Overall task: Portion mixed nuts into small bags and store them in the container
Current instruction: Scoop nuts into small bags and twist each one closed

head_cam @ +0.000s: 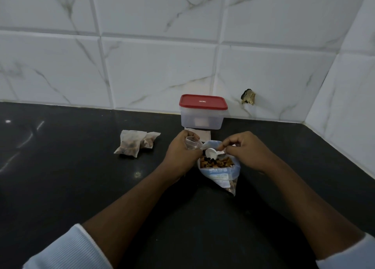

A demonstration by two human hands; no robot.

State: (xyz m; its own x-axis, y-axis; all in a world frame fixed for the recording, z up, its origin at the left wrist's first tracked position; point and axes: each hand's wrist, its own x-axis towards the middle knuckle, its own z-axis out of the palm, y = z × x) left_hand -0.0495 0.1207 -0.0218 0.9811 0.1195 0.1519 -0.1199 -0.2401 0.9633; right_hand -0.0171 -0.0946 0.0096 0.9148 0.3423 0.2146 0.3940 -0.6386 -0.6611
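A large open bag of mixed nuts [220, 172] stands on the black counter. My right hand [244, 150] pinches the handle of a white scoop [211, 153], whose bowl hangs just over the nuts. Left of the bag, my left hand [181, 153] grips a small clear bag [192, 142], held open beside the scoop. Two filled small bags [136, 144] lie together further left on the counter. Against the wall behind stands a clear container with a red lid [203, 112], its lid on.
A stack of flat small bags [204, 135] lies in front of the container. The black counter [81, 187] meets tiled walls at the back and right. A chipped hole [248, 96] marks the back wall tile.
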